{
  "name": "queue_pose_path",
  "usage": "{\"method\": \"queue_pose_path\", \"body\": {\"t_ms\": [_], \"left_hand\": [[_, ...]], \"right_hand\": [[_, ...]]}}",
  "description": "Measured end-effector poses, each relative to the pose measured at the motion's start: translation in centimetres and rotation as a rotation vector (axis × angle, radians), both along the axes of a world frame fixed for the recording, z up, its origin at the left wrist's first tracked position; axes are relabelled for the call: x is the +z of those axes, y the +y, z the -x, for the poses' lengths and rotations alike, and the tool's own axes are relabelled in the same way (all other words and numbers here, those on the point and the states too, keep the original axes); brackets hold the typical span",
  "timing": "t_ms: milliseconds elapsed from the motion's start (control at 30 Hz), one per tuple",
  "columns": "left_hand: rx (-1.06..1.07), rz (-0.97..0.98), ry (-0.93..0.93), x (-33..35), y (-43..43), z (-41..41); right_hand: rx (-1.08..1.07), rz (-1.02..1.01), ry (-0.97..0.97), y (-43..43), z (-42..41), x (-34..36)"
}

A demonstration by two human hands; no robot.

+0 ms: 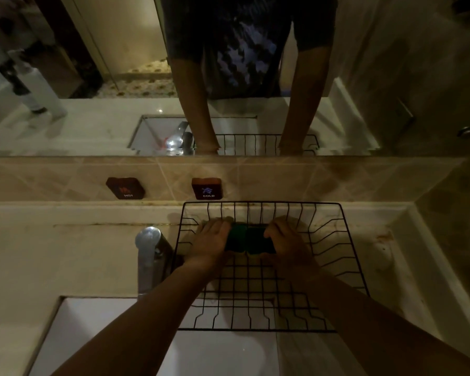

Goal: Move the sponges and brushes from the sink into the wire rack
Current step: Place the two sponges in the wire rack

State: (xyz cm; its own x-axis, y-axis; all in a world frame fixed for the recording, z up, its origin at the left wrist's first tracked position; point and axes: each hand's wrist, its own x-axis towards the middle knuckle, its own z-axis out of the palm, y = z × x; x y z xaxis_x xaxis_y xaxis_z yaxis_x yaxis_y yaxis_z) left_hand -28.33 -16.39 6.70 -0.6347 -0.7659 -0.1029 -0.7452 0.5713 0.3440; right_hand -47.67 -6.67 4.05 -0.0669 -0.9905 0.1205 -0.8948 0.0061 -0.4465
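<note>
A black wire rack (334, 240) stands on the counter right of the tap, its front overhanging the white sink (174, 348). Two dark green sponges lie side by side at the back of the rack, a left sponge (235, 238) and a right sponge (257, 240). My left hand (212, 240) rests against the left sponge from its left side. From the other side my right hand (285, 240) closes its fingers over the right sponge. Both hands are inside the rack. No brush shows in the dim light.
A chrome tap (147, 256) rises just left of the rack, close to my left forearm. HOT (125, 188) and COLD (206, 188) labels sit on the tiled backsplash. A mirror (92, 77) above reflects the counter. The wall corner closes off the right side.
</note>
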Motion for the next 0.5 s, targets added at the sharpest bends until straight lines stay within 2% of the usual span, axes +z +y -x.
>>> {"method": "queue_pose_path", "body": {"t_ms": [167, 500], "left_hand": [[0.026, 0.030, 0.074, -1.1, 0.1, 0.2], [0.020, 0.054, 0.106, -1.6, 0.2, 0.0]], "right_hand": [[-0.031, 0.062, 0.088, 0.0, -0.1, 0.0], [-0.031, 0.060, 0.075, -0.2, -0.2, 0.1]]}}
